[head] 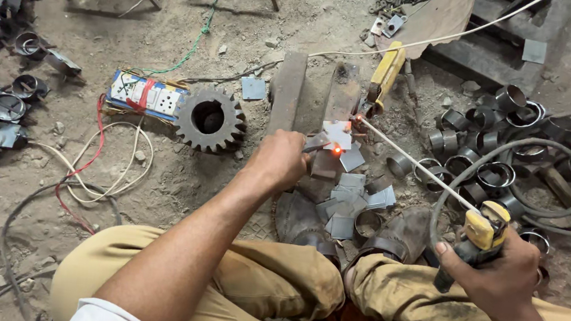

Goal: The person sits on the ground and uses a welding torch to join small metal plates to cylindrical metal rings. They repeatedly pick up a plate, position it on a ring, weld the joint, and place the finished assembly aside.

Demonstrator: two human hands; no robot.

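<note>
A: What is the left hand (277, 160) gripping?
B: Its grip is closing on a small tool, pressing one plate (338, 135) on the steel bar (341, 93).
A: And the right hand (499, 275)?
B: It is clasping one yellow holder (482, 233); the rod (412, 163) is running up-left, its tip glowing beside the plate, nearer the left hand.

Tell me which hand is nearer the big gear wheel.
Left. The left hand sits just right of the gear wheel; the right hand grips the yellow electrode holder far right.
</note>
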